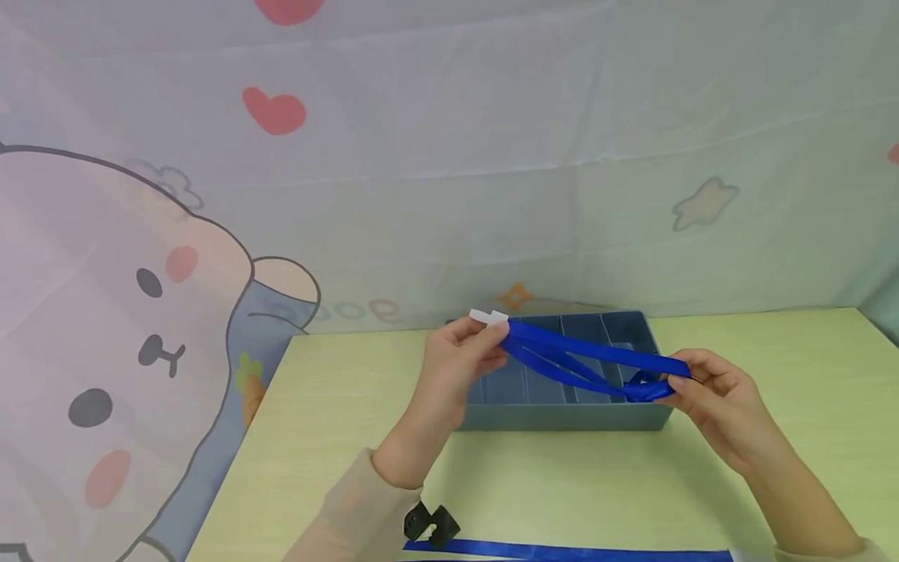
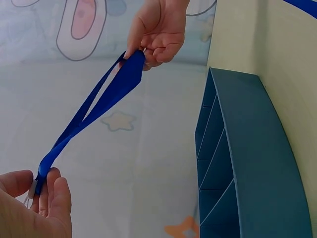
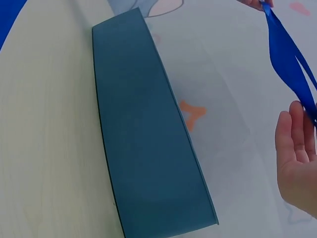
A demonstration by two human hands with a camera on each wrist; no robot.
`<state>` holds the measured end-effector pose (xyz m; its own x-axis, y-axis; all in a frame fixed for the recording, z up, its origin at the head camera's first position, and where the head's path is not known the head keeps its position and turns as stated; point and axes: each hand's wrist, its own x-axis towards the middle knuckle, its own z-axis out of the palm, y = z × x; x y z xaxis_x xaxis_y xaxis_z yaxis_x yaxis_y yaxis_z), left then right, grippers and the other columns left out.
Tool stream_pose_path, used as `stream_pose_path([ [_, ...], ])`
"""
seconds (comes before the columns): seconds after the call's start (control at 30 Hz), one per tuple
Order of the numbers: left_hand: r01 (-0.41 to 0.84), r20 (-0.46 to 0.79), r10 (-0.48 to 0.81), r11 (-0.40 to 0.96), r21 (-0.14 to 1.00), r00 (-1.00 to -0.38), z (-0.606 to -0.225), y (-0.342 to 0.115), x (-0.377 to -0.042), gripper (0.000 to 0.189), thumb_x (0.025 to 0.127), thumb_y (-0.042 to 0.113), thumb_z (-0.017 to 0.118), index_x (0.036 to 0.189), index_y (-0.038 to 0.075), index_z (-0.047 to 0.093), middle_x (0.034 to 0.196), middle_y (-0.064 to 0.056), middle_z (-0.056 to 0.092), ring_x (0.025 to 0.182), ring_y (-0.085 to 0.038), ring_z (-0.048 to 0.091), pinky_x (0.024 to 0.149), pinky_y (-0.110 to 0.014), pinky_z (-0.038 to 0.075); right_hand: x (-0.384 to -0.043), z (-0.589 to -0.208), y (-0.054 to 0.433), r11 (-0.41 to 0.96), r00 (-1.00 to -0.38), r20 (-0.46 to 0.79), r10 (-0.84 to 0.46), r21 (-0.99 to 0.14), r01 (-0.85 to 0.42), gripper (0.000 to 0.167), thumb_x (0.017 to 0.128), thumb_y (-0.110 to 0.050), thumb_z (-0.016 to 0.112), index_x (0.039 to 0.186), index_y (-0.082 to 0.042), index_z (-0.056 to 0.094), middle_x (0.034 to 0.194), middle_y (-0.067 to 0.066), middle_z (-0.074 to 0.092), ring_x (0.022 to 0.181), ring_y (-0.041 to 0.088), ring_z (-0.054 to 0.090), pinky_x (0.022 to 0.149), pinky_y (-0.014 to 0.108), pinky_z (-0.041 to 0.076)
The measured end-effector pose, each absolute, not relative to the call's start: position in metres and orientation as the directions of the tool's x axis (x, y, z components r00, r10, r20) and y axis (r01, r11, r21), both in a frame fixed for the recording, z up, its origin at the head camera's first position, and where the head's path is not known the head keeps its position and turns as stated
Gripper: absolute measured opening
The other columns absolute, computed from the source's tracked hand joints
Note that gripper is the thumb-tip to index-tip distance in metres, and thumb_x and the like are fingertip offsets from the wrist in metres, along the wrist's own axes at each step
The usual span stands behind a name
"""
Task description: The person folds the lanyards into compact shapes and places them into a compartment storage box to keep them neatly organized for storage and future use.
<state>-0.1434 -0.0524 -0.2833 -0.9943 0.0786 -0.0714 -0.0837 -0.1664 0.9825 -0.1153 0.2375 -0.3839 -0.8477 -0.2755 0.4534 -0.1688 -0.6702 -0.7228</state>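
Stretched between both hands in the head view is a folded blue lanyard (image 1: 590,351), its flat straps lying in loose loops. The left hand (image 1: 456,363) pinches one end, where white tabs (image 1: 489,317) stick out above the fingers. At the other end, the right hand (image 1: 723,406) pinches the bunched strap between thumb and fingers. In the left wrist view the lanyard (image 2: 99,106) slants from the left hand (image 2: 37,208) up to the right hand (image 2: 158,32). The right wrist view catches part of the strap (image 3: 285,59) above the right hand (image 3: 302,163).
Behind and below the lanyard, a blue-grey divided box (image 1: 562,417) sits on the pale table (image 1: 351,390). Another blue strap (image 1: 576,553) lies along the near edge, with a small black object (image 1: 431,524) beside it. A printed cloth (image 1: 449,156) hangs behind the table.
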Motion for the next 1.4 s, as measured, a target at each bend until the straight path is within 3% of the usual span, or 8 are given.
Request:
stream_pose_path([
  [0.27, -0.09, -0.08, 0.089, -0.116, 0.989, -0.993, -0.287, -0.053, -0.141, 0.019, 0.086, 0.009, 0.066, 0.096, -0.007, 0.064, 0.072, 0.002, 0.064, 0.064, -0.01, 0.062, 0.072, -0.027, 0.055, -0.111, -0.381, 0.233, -0.465, -0.93, 0.362, -0.068, -0.836, -0.291, 0.032, 0.094, 0.015, 0.037, 0.11, 0.0, 0.06, 0.097, 0.008, 0.062, 0.075, 0.019, 0.067, 0.071, 0.025, 0.055],
  [0.67, -0.086, -0.079, 0.102, -0.065, 0.994, -0.992, -0.296, -0.052, -0.141, 0.024, 0.084, 0.013, 0.07, 0.099, -0.005, 0.065, 0.078, -0.002, 0.069, 0.064, -0.01, 0.064, 0.068, -0.024, 0.054, -0.11, -0.375, 0.227, -0.424, -0.934, 0.333, 0.129, -0.833, -0.356, 0.022, 0.091, 0.012, 0.047, 0.106, 0.003, 0.06, 0.089, 0.009, 0.057, 0.067, 0.017, 0.068, 0.067, 0.025, 0.055],
  [1.0, -0.073, -0.071, 0.057, -0.042, 0.996, -0.996, -0.3, -0.054, -0.142, 0.02, 0.082, 0.013, 0.072, 0.094, -0.003, 0.066, 0.078, -0.004, 0.069, 0.066, -0.014, 0.065, 0.07, -0.028, 0.055, -0.106, -0.371, 0.223, -0.277, -0.91, 0.333, 0.248, -0.876, -0.396, 0.024, 0.087, 0.014, 0.052, 0.107, 0.004, 0.062, 0.081, 0.006, 0.06, 0.064, 0.015, 0.068, 0.065, 0.024, 0.054],
  [1.1, -0.061, -0.059, 0.046, -0.053, 0.997, -0.997, -0.302, -0.055, -0.142, 0.021, 0.082, 0.012, 0.072, 0.093, -0.005, 0.066, 0.078, -0.005, 0.069, 0.066, -0.014, 0.065, 0.069, -0.027, 0.054, -0.105, -0.37, 0.224, -0.308, -0.908, 0.35, 0.228, -0.859, -0.409, 0.027, 0.086, 0.017, 0.051, 0.108, 0.005, 0.061, 0.082, 0.007, 0.061, 0.065, 0.016, 0.068, 0.066, 0.025, 0.054],
  [1.4, -0.085, -0.082, 0.032, -0.122, 0.989, -0.996, -0.307, -0.059, -0.142, 0.017, 0.081, 0.008, 0.071, 0.091, -0.003, 0.066, 0.077, -0.002, 0.069, 0.068, -0.014, 0.066, 0.071, -0.028, 0.055, -0.105, -0.371, 0.234, -0.683, -0.899, 0.434, 0.055, -0.641, -0.351, 0.037, 0.087, 0.027, 0.034, 0.11, 0.013, 0.059, 0.097, 0.018, 0.065, 0.075, 0.027, 0.068, 0.074, 0.032, 0.054],
])
